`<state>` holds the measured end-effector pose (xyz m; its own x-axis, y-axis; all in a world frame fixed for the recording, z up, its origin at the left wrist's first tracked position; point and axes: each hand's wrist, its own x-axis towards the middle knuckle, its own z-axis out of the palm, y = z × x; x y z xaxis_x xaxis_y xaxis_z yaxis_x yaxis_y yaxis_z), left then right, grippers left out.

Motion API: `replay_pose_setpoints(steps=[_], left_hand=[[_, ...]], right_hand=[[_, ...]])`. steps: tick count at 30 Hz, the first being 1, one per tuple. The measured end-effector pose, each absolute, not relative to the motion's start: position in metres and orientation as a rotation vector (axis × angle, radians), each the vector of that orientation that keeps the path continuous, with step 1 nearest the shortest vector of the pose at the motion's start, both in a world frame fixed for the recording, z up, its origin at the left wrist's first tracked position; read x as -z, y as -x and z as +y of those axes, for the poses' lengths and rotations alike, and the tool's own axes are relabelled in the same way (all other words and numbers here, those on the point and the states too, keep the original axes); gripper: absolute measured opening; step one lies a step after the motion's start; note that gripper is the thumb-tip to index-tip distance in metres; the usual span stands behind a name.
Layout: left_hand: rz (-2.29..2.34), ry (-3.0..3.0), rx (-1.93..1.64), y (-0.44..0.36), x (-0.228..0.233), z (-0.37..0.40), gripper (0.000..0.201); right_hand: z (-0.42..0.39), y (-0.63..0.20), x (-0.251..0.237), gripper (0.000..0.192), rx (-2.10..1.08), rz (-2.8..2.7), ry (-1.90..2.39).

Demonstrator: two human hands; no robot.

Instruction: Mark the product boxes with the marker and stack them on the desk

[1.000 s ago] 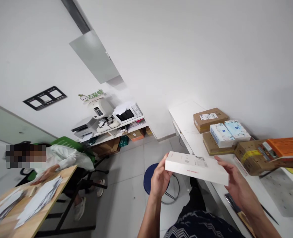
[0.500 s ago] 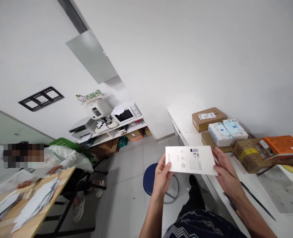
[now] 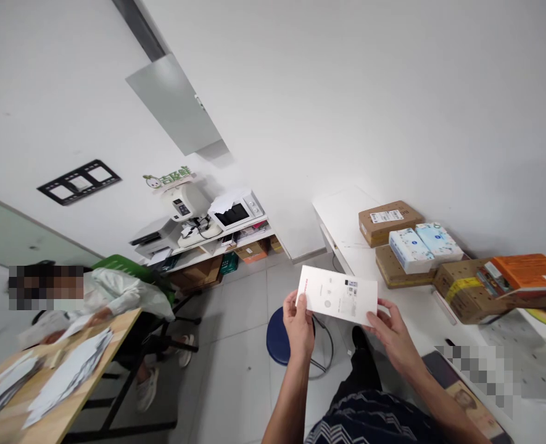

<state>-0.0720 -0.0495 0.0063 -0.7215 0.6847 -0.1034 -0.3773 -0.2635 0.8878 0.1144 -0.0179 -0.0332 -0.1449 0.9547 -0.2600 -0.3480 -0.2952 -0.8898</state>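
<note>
A flat white box (image 3: 337,295) with small red lettering, faint grey circles and a printed label is held level in front of me. My left hand (image 3: 299,327) grips its left end, thumb on top and fingers underneath. At the opposite end my right hand (image 3: 394,336) pinches the lower right corner, thumb over the face. Below my right forearm, a dark picture-covered item (image 3: 462,391) lies on the white table (image 3: 347,225), partly hidden by the arm.
Brown cartons (image 3: 388,223), tissue packs (image 3: 411,250) and an orange box (image 3: 527,274) line the table by the wall. A blue stool (image 3: 277,336) stands below my hands. At left, a person (image 3: 129,293) sits at a wooden table (image 3: 124,324) with papers. A microwave (image 3: 235,213) is on a shelf.
Both hands have brought the white box slightly left and tilted it, its right end lower. My right forearm has moved left, uncovering more of the picture-covered item. The seated person's papers have shifted.
</note>
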Motion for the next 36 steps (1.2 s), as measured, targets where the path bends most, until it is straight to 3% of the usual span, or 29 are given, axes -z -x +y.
replay_pose_setpoints(steps=[3, 7, 9, 12, 14, 18, 23, 27, 31, 36], left_hand=[[1.323, -0.425, -2.002, 0.071, -0.005, -0.047, 0.051], [1.317, -0.479, -1.863, 0.069, -0.003, -0.047, 0.093], [1.346, -0.491, -1.827, 0.071, 0.000, -0.046, 0.101], [1.390, -0.543, -1.735, 0.077, 0.007, -0.046, 0.097], [1.395, -0.605, -1.675, 0.078, 0.011, -0.047, 0.090], [1.372, -0.752, -1.640, 0.069, 0.015, -0.050, 0.067], [1.335, -0.930, -1.609, 0.054, 0.012, -0.055, 0.049], [1.394, -1.012, -1.583, 0.052, 0.008, -0.063, 0.046], [1.427, -1.074, -1.589, 0.052, 0.002, -0.069, 0.048], [1.431, -1.158, -1.617, 0.046, -0.009, -0.076, 0.061]], right_hand=[[-0.032, -0.106, 0.039, 0.036, -1.655, -0.924, 1.157], [-0.047, -0.107, 0.051, 0.032, -1.762, -1.116, 1.091], [-0.045, -0.124, 0.061, 0.028, -1.816, -1.364, 1.086], [-0.036, -0.175, 0.084, 0.021, -1.462, -1.742, 1.525], [-0.030, -0.215, 0.104, 0.016, -1.172, -1.740, 1.833], [-0.025, -0.271, 0.139, 0.016, -0.925, -1.714, 2.233], [-0.028, -0.283, 0.165, 0.019, -0.730, -1.762, 2.428], [-0.023, -0.283, 0.171, 0.013, -0.644, -1.786, 2.434], [-0.010, -0.278, 0.149, 0.008, -0.577, -1.778, 2.312], [-0.015, -0.246, 0.054, 0.021, -0.669, -1.285, 1.819]])
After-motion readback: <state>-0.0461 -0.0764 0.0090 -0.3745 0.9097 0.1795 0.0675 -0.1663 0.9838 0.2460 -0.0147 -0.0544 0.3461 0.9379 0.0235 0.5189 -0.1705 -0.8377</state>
